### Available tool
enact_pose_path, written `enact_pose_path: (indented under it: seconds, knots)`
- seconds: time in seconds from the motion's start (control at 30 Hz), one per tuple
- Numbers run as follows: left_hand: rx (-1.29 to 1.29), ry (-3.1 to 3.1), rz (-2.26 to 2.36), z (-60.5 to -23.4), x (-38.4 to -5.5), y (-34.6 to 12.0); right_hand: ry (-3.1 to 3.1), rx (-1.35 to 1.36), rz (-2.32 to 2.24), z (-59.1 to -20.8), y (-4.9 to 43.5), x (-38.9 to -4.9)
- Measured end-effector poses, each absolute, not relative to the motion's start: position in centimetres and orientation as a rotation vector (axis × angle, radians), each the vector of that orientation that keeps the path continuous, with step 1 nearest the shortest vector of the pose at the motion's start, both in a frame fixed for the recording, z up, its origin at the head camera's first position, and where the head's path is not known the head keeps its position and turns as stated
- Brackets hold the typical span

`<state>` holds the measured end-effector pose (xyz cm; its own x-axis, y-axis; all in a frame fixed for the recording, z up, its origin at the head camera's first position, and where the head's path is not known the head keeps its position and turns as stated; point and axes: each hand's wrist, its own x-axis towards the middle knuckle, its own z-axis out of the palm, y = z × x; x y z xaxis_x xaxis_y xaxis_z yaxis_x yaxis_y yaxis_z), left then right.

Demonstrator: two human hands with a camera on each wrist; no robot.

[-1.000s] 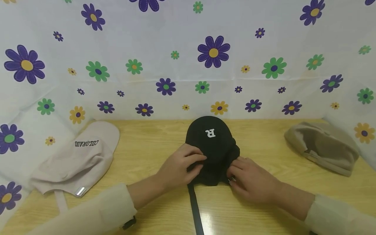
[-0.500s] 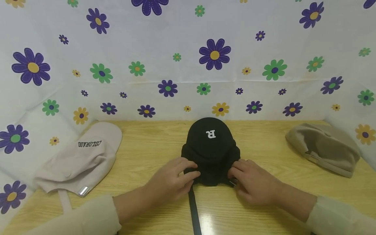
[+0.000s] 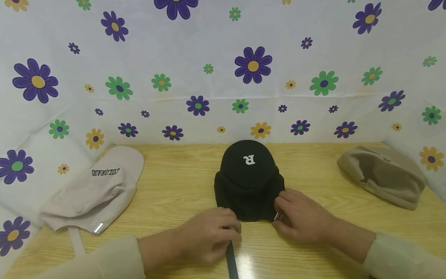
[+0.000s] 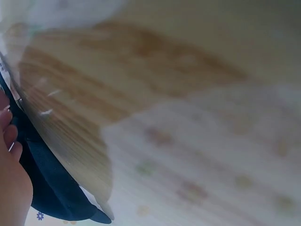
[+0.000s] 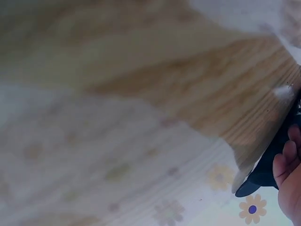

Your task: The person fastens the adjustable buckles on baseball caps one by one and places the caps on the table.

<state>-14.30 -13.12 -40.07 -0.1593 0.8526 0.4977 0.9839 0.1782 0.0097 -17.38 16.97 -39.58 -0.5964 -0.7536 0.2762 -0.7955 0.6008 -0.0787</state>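
Observation:
A black cap (image 3: 248,166) with a white R on its crown lies in the middle of the table, its brim toward the back. My right hand (image 3: 301,217) pinches its lower right edge, beside a small metal buckle (image 3: 277,216). At the cap's lower left, my left hand (image 3: 212,234) has its fingers curled over the top of the black strap (image 3: 231,261), which runs down out of view below it. In the left wrist view the cap (image 4: 51,174) lies beyond the fingers; the right wrist view shows the right hand (image 5: 289,174) at the cap's edge.
A pale pink cap (image 3: 115,186) lettered COLORADO lies at the left, its strap hanging toward the front. On the right sits a khaki cap (image 3: 383,172). White cloth (image 3: 174,58) printed with flowers walls the wooden table (image 3: 174,174) at the back and sides.
My left hand has left the cap's left side and come down toward me to the strap. The cap's left side flap has come into view. My right hand stays at the right edge.

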Motion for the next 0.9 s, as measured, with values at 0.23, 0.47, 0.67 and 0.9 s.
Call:
enact_pose_path:
  seconds: [0.23,0.47,0.67,0.9]
  knots:
    - [-1.881,-2.141,-0.502,-40.11,-14.18,-13.45,-2.624,1.371,0.501,-39.66,17.05,-17.01]
    - [-1.917,-2.17,-0.482,-40.11,-14.14,-13.33,-2.546,1.429,0.52,-39.57,17.21,-16.89]
    - [-1.871,-2.146,-0.435,-40.13,-13.95,-13.11,-2.516,1.458,0.449,-39.4,17.22,-16.91]
    - [-1.8,-2.222,-0.46,-40.31,-13.91,-13.29,-2.681,1.467,0.33,-39.07,17.06,-16.54]
